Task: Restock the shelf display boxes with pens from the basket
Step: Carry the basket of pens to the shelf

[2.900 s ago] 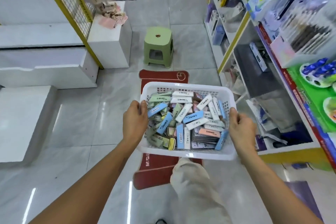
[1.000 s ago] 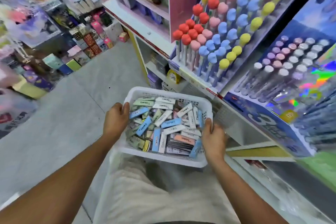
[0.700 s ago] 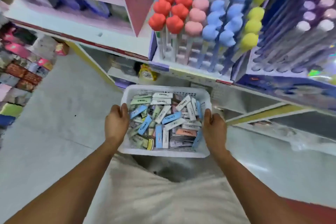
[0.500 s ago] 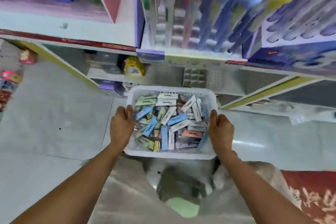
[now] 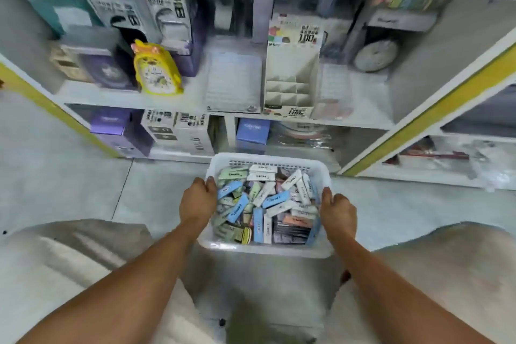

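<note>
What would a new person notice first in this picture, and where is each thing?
The eye falls first on the white basket, low in the centre, heaped with small pastel packs; the left hand and right hand hold its two side rims. Next comes the bright yellow alarm clock, standing on the shelf up and to the left of the basket.

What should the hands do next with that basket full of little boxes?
Probably set the white basket down on the floor. The left hand and right hand both grip its rim, so neither is free to pick out the small boxes.
</note>
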`<control>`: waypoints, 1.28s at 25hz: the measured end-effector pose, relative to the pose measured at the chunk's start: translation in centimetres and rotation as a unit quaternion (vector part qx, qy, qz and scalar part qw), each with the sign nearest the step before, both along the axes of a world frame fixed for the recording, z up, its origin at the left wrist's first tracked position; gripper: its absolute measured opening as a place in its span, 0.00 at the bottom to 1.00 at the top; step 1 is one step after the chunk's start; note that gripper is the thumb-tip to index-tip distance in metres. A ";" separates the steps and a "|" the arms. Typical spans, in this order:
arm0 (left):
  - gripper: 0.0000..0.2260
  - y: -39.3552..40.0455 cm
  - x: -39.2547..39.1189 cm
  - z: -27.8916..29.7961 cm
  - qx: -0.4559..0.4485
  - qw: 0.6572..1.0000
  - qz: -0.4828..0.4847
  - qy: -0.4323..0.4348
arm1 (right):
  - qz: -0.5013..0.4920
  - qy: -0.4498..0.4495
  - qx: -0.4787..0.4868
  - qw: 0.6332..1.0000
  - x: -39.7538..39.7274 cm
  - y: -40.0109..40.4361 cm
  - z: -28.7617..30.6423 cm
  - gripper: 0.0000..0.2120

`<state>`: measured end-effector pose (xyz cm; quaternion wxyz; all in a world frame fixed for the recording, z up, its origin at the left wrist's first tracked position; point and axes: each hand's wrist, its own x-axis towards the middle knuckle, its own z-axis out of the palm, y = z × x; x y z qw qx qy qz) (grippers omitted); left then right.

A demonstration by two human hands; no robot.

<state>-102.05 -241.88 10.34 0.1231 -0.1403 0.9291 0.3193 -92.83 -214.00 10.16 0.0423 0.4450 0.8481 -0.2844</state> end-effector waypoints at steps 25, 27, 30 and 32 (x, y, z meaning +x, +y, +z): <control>0.13 5.1 -0.6 -7.5 -0.036 0.976 -0.071 -0.204 | 0.042 -0.057 -0.077 0.994 0.0 4.9 -11.1 0.18; 0.13 5.6 -0.7 -10.0 -0.044 0.969 -0.077 -0.231 | 0.042 -0.094 -0.083 0.991 0.0 5.1 -13.7 0.16; 0.11 5.7 -0.5 -12.7 -0.042 0.964 -0.077 -0.253 | 0.076 -0.139 -0.089 0.983 -0.3 4.8 -16.0 0.11; 0.07 5.6 -0.2 -14.0 -0.040 0.961 -0.085 -0.259 | 0.079 -0.155 -0.097 0.980 -0.4 4.5 -17.0 0.08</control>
